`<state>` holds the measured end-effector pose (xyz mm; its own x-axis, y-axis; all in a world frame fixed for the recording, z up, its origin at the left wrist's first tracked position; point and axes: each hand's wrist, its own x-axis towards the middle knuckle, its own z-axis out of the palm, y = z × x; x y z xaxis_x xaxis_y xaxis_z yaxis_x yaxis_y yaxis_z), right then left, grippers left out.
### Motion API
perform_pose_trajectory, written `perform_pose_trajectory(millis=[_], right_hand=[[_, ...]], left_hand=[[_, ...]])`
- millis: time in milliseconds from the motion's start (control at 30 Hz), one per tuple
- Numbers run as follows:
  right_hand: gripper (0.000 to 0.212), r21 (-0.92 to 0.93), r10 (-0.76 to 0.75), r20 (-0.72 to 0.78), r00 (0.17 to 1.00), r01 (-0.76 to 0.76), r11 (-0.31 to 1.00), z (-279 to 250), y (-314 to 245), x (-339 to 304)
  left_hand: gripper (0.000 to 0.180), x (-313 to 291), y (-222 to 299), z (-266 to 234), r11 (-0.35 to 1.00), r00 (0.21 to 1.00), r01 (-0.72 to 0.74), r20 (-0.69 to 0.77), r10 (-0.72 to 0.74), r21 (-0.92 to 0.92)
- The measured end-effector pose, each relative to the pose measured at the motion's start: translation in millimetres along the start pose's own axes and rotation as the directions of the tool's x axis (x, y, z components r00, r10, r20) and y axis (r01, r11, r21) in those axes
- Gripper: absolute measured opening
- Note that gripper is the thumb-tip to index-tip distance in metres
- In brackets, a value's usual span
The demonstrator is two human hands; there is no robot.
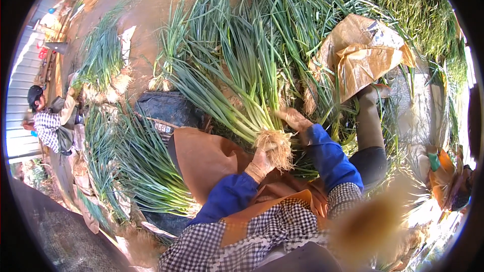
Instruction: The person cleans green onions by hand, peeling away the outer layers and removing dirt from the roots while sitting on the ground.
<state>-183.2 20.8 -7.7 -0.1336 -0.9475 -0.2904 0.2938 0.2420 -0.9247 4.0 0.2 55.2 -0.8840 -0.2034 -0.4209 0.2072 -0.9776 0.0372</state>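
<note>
Green onion bunch (pixel 252 100), pale tangled roots, left hand (pixel 262 161) gripping root end, right hand (pixel 294 119) clasping stalks

We look steeply down from our head (one fisheye view only). Our hands sit close below, near centre.

Onion bunch (pixel 237 75) lies ahead, sack (pixel 363 55) to its right, another person (pixel 48 121) far left.
</note>
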Motion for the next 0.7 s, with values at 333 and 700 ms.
perform_pose_trajectory(millis=[333, 700], right_hand=[[0.034, -0.704, -0.158, -0.457, 0.876, -0.247, 0.666, 7.3, -18.7, 22.2], [0.021, -0.638, -0.453, -0.551, 0.701, -0.004, 0.770, 32.9, -20.2, 14.2]], left_hand=[[0.044, 8.8, -9.0, -25.5, 0.977, 0.953, -0.145, -0.245, 0.180, 0.154], [0.041, 6.3, -4.1, -22.6, 0.989, 0.983, -0.138, -0.115, 0.142, 0.045]])
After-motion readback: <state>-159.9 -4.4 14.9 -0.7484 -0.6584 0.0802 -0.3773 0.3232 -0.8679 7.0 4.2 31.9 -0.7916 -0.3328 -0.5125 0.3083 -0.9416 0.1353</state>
